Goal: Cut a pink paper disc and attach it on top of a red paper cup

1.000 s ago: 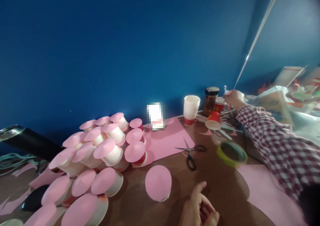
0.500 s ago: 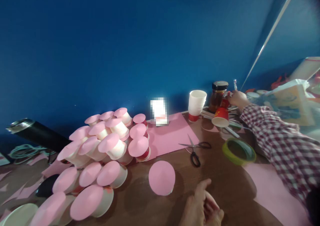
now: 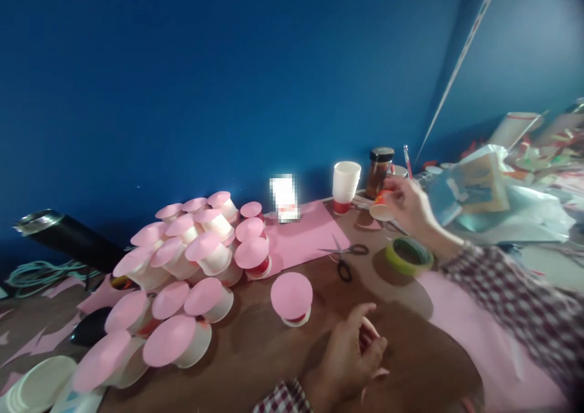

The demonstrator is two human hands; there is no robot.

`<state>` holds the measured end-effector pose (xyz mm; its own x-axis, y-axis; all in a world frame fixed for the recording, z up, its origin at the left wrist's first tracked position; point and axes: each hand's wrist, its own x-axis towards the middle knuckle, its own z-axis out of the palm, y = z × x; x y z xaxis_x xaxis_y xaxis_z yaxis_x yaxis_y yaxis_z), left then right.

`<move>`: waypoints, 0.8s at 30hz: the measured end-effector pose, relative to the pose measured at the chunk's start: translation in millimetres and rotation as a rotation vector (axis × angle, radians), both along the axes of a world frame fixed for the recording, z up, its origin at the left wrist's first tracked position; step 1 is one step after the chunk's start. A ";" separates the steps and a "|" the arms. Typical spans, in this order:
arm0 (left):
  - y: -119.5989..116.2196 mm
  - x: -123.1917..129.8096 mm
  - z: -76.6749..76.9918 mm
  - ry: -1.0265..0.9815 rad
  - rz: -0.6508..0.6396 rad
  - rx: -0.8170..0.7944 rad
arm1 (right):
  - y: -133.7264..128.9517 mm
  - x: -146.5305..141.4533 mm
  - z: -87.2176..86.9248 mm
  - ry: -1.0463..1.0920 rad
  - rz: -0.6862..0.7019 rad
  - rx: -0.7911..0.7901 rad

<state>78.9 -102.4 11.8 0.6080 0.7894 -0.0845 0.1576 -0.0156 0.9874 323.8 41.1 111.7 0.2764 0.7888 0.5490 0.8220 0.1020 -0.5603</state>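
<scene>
My right hand (image 3: 408,205) has its fingers closed on the small red paper cup (image 3: 381,211), in front of the dark-lidded jar (image 3: 379,173); the fingers hide part of the cup. Low in the middle, my left hand (image 3: 353,349) hovers over the brown table with fingers loosely bent, thumb apart and nothing held. Just beyond it stands a red-and-white cup (image 3: 297,322) topped by a pink paper cone (image 3: 292,294). Black-handled scissors (image 3: 344,260) lie with blades apart, partly on a pink sheet (image 3: 301,236). Beside them sits a yellow-green tape roll (image 3: 409,256).
Several cups with pink cones (image 3: 168,340) crowd the left side. A black flask (image 3: 75,239) leans behind them. Stacked white cups (image 3: 345,185) stand near the blue wall. Plastic bags (image 3: 483,188) fill the back right, and pink paper (image 3: 483,340) covers the right front.
My right hand has drawn back from beside the jar onto the red cup. My left hand has come further into view. The whole scene has shifted slightly left.
</scene>
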 end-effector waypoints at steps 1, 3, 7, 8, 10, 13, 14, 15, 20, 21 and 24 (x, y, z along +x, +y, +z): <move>0.0 0.7 -0.6 0.005 -0.005 0.024 | -19.6 -19.7 -7.8 0.040 0.161 -0.042; -0.9 2.2 -1.3 0.007 -0.019 0.107 | -54.2 -57.6 -26.1 0.094 0.428 -0.153; -9.8 -0.2 4.3 -0.128 0.022 0.437 | -90.9 -115.9 -58.6 0.162 0.672 -0.375; -13.8 -3.6 7.7 -0.177 0.066 0.510 | -93.6 -126.3 -63.8 0.180 0.695 -0.411; -23.0 -14.9 15.7 -0.234 0.163 0.581 | -94.8 -143.0 -70.7 0.217 0.721 -0.458; -36.9 -40.2 25.0 -0.186 0.249 0.598 | -92.9 -161.2 -75.4 0.202 0.710 -0.460; -40.9 -49.7 26.2 -0.150 0.269 0.594 | -92.2 -166.1 -76.6 0.181 0.696 -0.447; -44.5 -59.0 26.4 -0.121 0.289 0.594 | -91.5 -170.7 -77.7 0.156 0.687 -0.433; -56.6 -98.2 21.9 -0.010 0.384 0.551 | -87.4 -194.0 -82.1 0.026 0.667 -0.412; -57.9 -103.9 21.5 0.009 0.407 0.546 | -86.3 -199.5 -82.1 0.004 0.656 -0.413; -59.2 -117.3 21.8 0.052 0.482 0.543 | -82.2 -217.4 -81.0 -0.077 0.640 -0.424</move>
<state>-38.4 -161.6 33.5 0.1878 0.9075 0.3758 0.3172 -0.4181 0.8512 106.4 -41.1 30.7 -0.3314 0.9292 0.1637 0.7133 0.3603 -0.6012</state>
